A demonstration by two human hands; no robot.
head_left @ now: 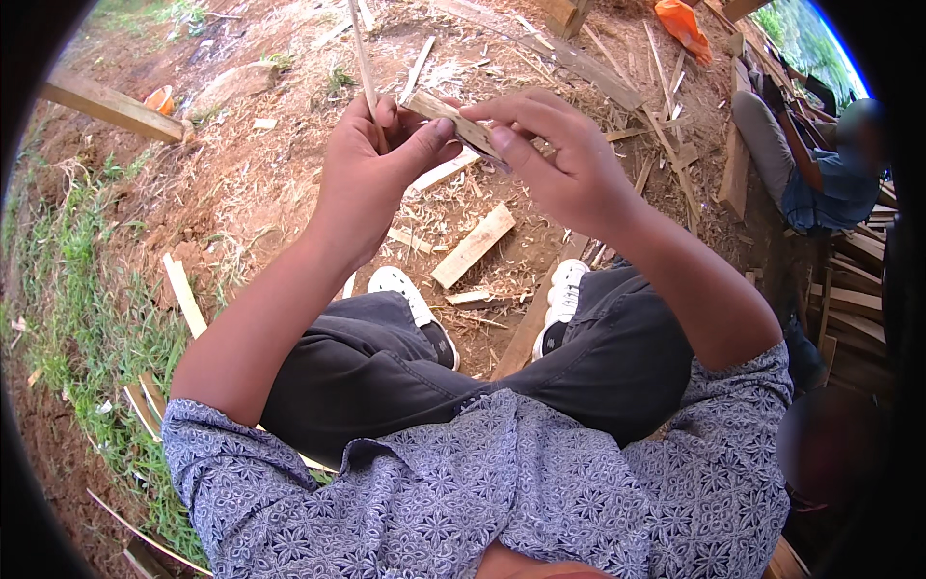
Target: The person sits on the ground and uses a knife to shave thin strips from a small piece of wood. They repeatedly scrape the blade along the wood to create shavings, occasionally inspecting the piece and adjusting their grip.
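My left hand (371, 159) is closed around a thin wooden stick (363, 60) that points up and away between its fingers. Its thumb also presses on the near side of a short, rough piece of wood (449, 113). My right hand (555, 145) pinches the other end of that wood between thumb and fingers, so both hands hold it in front of me. Something dark and thin shows under the wood by my right thumb; I cannot make out what it is. Below the hands, a pale offcut (474, 245) lies on the ground between my feet.
Wood shavings and strips cover the brown soil (222, 207). A beam (111, 104) juts in at the left, above grass (77, 280). An orange bag (683, 29) lies far right. Another person (830, 183) sits at right near stacked planks (854, 299).
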